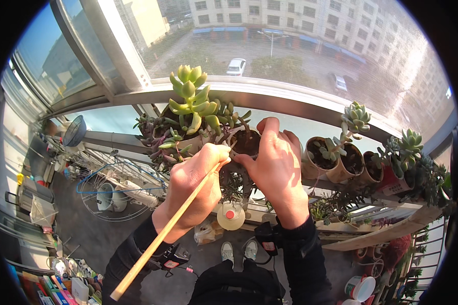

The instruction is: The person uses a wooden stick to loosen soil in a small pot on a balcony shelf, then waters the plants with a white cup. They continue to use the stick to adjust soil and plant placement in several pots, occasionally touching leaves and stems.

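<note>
My left hand (pixel 194 183) is closed around a wooden stick (pixel 168 228), probably a chopstick, whose thick end points down and left towards me. Its other end is hidden by the fingers, beside the rim of a small plant pot (pixel 234 146). Dark soil (pixel 247 142) fills this pot, and a brown stem rises from it. Around the pot's right side, my right hand (pixel 276 164) has its thumb at the front rim and its fingers behind. Just left of the pot stands a tall pale-green succulent (pixel 192 99), with a purplish trailing succulent (pixel 149 131) beyond it.
Several potted succulents (pixel 322 152) line the ledge to the right, against the window frame (pixel 290 101). Below hang a blue clothes hanger (pixel 122 190) and a wire drying rack (pixel 95 213). A red-capped plastic jug (pixel 231 216) stands beneath my hands.
</note>
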`<state>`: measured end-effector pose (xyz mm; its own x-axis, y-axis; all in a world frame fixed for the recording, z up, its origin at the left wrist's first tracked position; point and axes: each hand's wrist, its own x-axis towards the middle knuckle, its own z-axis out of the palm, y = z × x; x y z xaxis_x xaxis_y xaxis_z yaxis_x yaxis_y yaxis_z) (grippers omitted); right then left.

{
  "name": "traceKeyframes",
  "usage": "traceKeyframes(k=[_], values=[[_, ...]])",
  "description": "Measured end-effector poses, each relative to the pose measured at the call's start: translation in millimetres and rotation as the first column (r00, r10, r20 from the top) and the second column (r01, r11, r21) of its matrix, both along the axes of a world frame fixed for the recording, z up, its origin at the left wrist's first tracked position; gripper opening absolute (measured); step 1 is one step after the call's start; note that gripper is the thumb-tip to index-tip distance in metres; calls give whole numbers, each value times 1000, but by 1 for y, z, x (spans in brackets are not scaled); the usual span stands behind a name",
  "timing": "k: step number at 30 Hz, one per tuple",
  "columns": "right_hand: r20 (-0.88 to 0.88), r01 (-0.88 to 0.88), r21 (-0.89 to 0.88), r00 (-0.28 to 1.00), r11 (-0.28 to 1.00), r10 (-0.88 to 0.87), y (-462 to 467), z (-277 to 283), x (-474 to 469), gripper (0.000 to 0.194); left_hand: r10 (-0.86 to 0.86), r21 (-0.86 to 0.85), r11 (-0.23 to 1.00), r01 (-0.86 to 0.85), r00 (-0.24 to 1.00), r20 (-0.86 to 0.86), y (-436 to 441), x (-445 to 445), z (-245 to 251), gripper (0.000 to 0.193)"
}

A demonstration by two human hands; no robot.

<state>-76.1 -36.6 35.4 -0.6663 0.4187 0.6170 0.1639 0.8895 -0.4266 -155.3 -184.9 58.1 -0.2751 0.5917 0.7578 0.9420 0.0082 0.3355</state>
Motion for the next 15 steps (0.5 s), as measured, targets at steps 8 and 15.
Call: traceKeyframes(k=[8, 15], values=[[-13, -16, -8, 1000, 1000, 16, -2, -2, 1, 57, -12, 28, 1000, 13, 1000, -18, -3, 0, 2, 22], [-52, -25, -45, 998, 999, 22, -8, 4, 8, 49, 21, 63, 998, -24, 999, 37, -9, 2, 8, 8]])
